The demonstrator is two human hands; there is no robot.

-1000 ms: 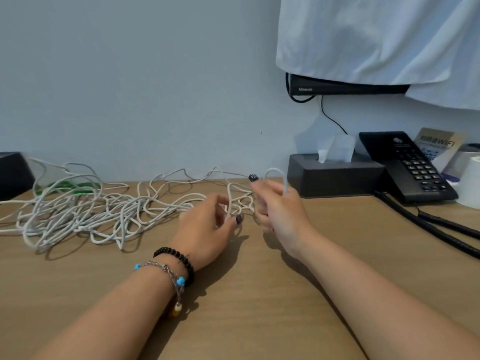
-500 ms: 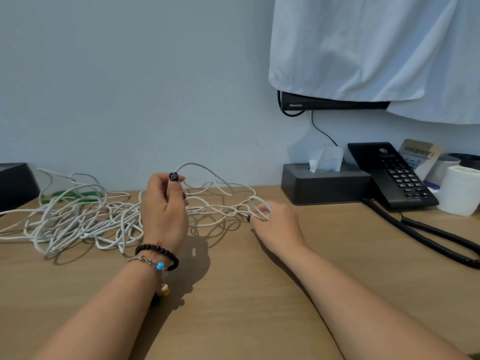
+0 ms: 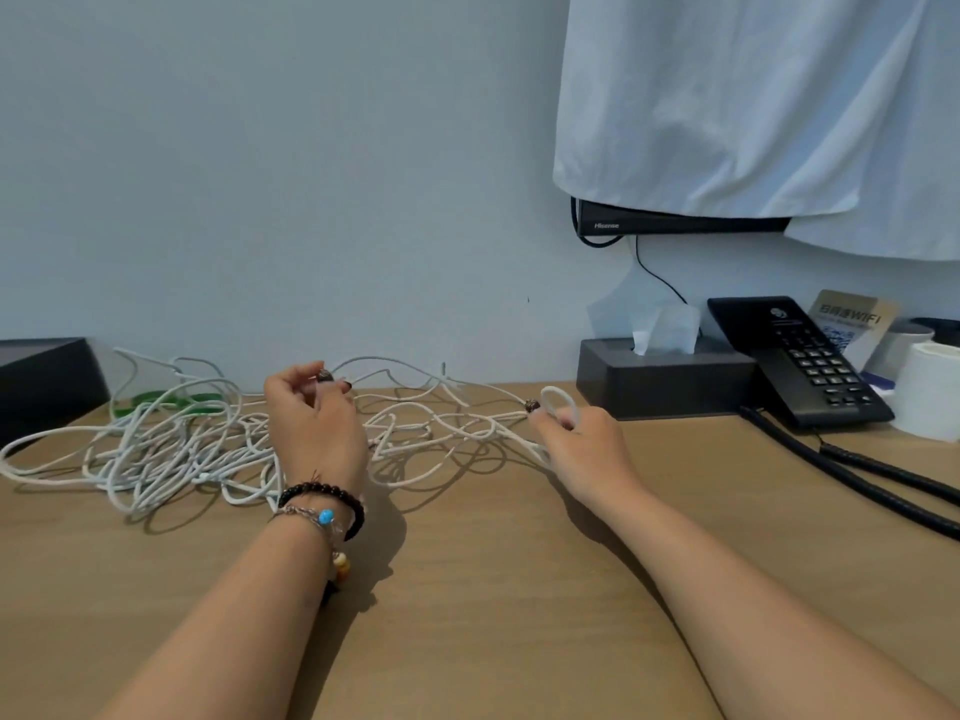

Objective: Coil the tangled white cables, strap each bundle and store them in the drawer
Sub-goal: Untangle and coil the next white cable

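A tangle of white cables (image 3: 171, 444) sprawls over the left and middle of the wooden desk (image 3: 493, 589). My left hand (image 3: 311, 423) is raised above the tangle with curled fingers, pinching a strand near its top. My right hand (image 3: 582, 439) rests low on the desk to the right of the pile and grips a cable end bent into a small loop (image 3: 558, 400). Strands run between the two hands. Green straps (image 3: 166, 400) lie under the cables at the back left. No drawer is in sight.
A black box (image 3: 47, 381) sits at the far left. At the back right stand a dark tissue box (image 3: 665, 376), a black desk phone (image 3: 800, 361) with its coiled cord (image 3: 857, 480), a WiFi card and a white roll (image 3: 930, 392). White cloth hangs over a wall-mounted screen.
My left hand rose from the desk and moved left over the pile, lifting a strand. My right hand dropped to the desk and shifted right, keeping the looped cable end.
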